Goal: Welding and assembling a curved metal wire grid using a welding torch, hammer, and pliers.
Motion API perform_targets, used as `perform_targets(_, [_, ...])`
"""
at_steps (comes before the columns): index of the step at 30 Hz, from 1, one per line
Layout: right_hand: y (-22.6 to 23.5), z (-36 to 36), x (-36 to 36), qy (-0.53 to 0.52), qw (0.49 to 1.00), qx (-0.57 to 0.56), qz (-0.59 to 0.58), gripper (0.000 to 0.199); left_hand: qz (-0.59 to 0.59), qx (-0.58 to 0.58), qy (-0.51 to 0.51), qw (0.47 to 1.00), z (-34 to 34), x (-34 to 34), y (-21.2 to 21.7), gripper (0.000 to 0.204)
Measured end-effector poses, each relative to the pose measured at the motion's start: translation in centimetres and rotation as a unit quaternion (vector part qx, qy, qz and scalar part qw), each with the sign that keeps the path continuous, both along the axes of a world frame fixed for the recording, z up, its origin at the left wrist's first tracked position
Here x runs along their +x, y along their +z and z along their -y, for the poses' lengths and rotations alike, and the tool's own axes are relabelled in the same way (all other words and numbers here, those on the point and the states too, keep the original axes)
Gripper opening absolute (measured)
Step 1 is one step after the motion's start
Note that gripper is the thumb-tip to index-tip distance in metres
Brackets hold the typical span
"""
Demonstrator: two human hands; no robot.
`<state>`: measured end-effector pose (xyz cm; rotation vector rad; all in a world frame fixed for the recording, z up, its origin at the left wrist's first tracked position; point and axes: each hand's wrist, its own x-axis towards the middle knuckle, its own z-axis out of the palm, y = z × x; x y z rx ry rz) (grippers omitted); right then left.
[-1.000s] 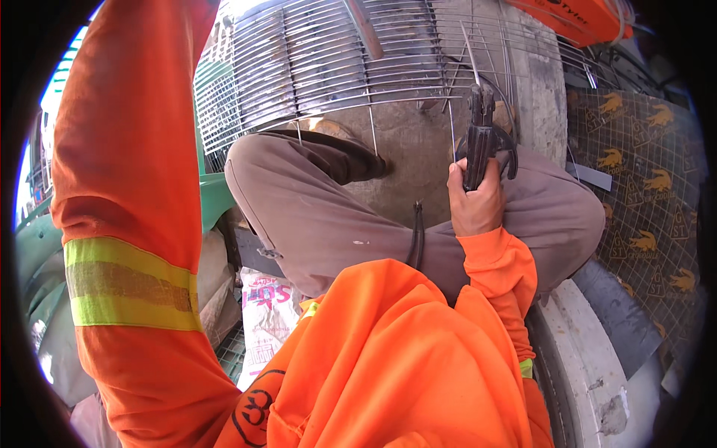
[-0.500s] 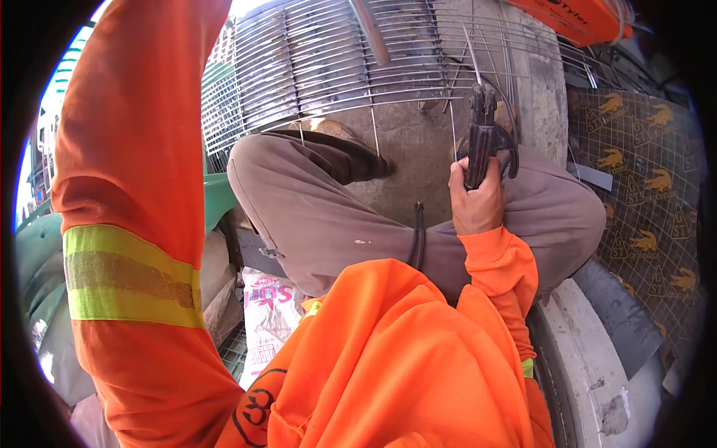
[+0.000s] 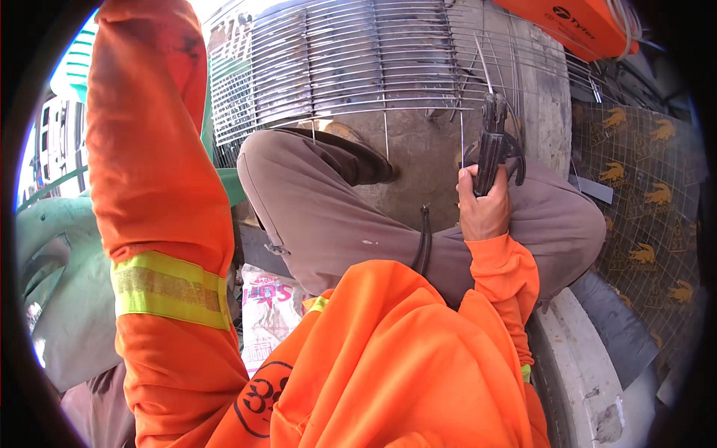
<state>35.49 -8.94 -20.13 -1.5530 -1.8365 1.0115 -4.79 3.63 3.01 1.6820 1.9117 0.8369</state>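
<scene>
Electrode holder (image 3: 490, 145) is gripped by right hand (image 3: 485, 209) near grid's edge (image 3: 433, 110); left hand unseen.

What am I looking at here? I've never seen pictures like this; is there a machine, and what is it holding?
There is no robot: these are a person's arms in bright orange cloth sleeves. A wide fisheye camera worn on the head looks down, so straight edges bend. The right hand grips a black clamp-like tool with a thin metal rod sticking out of its far end. The left arm reaches toward the top edge; the left hand is out of sight. Beyond the bent legs in grey-brown trousers, a silvery grid of metal bars spreads above the brownish-grey floor. A bright orange, box-like object shows at the upper right.
</scene>
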Motion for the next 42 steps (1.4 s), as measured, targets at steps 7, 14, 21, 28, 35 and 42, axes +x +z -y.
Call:
perform_targets(7, [1.1, 0.3, -0.5, -0.018, 0.993, -0.121, -0.006, 0.023, 0.120, -0.061, 0.118, 0.984, 13.6, 2.4, -2.4, 0.028])
perform_targets(14, [0.1, 0.1, -0.5, -0.028, 0.995, -0.090, 0.013, 0.023, 0.093, -0.091, 0.221, 0.967, 20.6, 7.9, -3.4, 0.033])
perform_targets(21, [0.3, 0.0, -0.6, -0.036, 0.997, -0.066, 0.020, 0.024, 0.062, -0.080, 0.180, 0.978, 21.6, 8.3, -4.9, 0.033])
perform_targets(28, [-0.1, 0.1, -0.5, -0.026, 0.997, -0.052, 0.053, 0.024, 0.035, -0.102, 0.185, 0.977, 21.1, 10.3, -4.9, 0.032])
perform_targets(35, [-0.7, -0.1, 0.0, -0.007, 0.998, 0.024, 0.065, 0.027, -0.052, -0.029, 0.080, 0.995, 22.6, 14.5, -5.9, 0.016])
perform_targets(42, [0.2, 0.1, -0.6, 0.004, 0.999, 0.009, 0.047, 0.027, 0.003, -0.139, 0.063, 0.988, 25.2, 20.4, -7.8, 0.026])
